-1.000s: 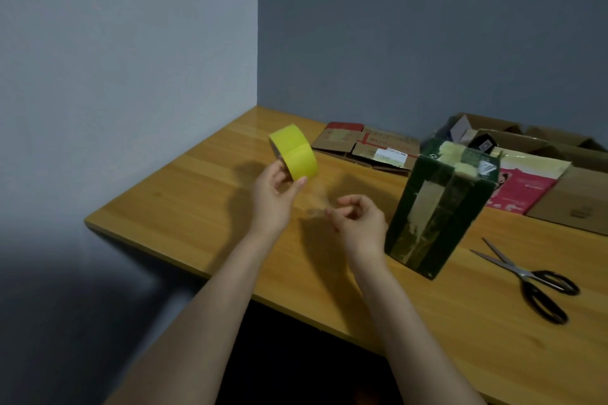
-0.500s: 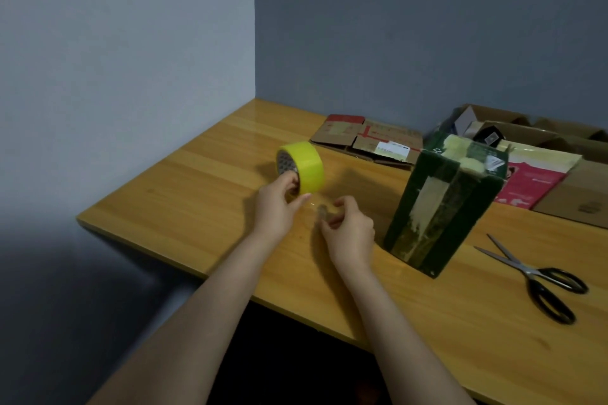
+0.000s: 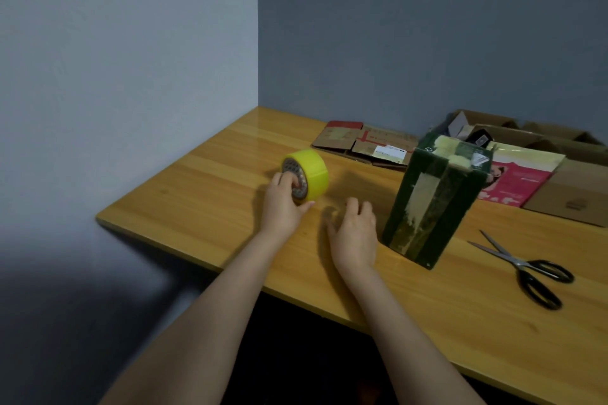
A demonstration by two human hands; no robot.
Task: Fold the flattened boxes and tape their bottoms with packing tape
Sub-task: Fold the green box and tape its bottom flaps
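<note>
left grip: my left grip [image 3: 283, 204] is curled on the tape roll [image 3: 306, 174], with fingers tucked into its core and the thumb under the yellow rim.
right grip: my right grip [image 3: 356, 233] hangs palm down just over the table [image 3: 197, 194], fingers loosely bent. the fingertips are hidden, so i cannot tell whether they pinch a tape end or nothing.
tape roll: it sits on edge at 1 o'clock of my left grip and near 10 o'clock of my right. i cannot tell whether it touches the table.
green box: the green box [image 3: 434, 204] stands at 3 o'clock of my right grip, just beside it and apart, with a pale strip up its near face and over the top.
flattened boxes: the flattened boxes [image 3: 365, 145] lie at 12 o'clock by the far wall, well apart from both grips.
scissors: the scissors [image 3: 526, 268] lie at 4 o'clock of the green box, blades open.
risk 1: if the free tape end is loose, it could drop back onto the roll and be hard to find.
risk 2: the roll is on edge, so a slack left grip could let it roll toward the table edge at 8 o'clock.
risk 3: a reach toward the scissors passes the tall, narrow green box, and my forearm could tip it.
risk 4: any pulled tape hanging low could stick to the table or to itself.
</note>
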